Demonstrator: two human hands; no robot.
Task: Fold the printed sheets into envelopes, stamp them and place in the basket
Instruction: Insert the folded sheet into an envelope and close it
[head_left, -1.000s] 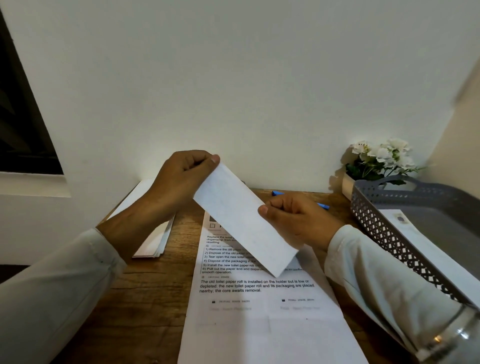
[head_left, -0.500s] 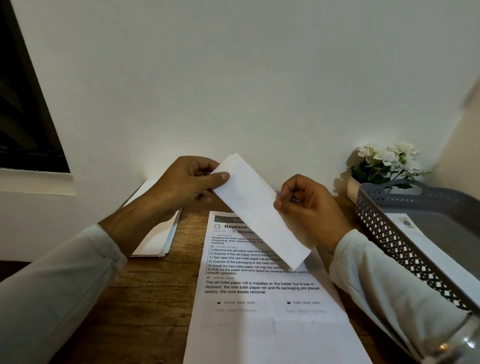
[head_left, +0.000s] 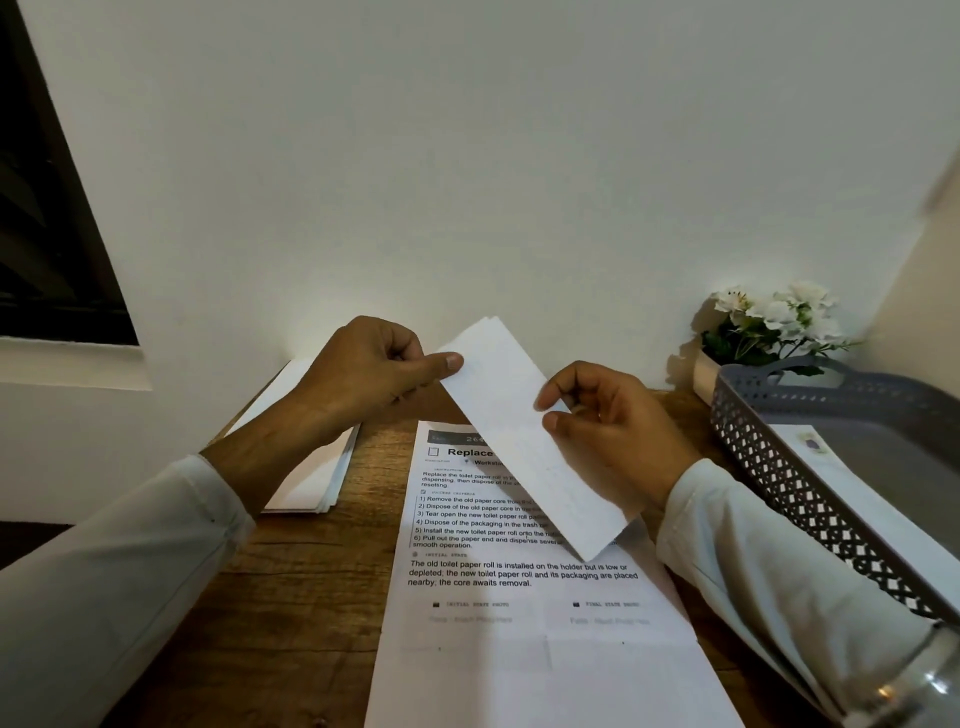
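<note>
I see the folded sheet (head_left: 519, 431) sitting steeper than it did a second ago: its far end now pokes up past the left hand (head_left: 374, 379), and its near corner hangs above the printed sheet (head_left: 519, 597) that lies flat on the table (head_left: 291, 597). It is in the air, touching nothing but the hands. The left thumb and curled fingers are clamped on its left long edge, a little down from the corner they pinched before. The right hand (head_left: 618, 431) has come up to the middle of the right edge, thumb and forefinger closed on the paper, the other fingers curled behind it. The blue pen I could see beyond that hand is now hidden.

I take this as squaring up the fold before it goes into an envelope; nothing is stamped yet. The stack of white paper (head_left: 311, 467) waits at far left, and the basket (head_left: 769, 467) on the right already holds one stamped envelope (head_left: 857, 509).
</note>
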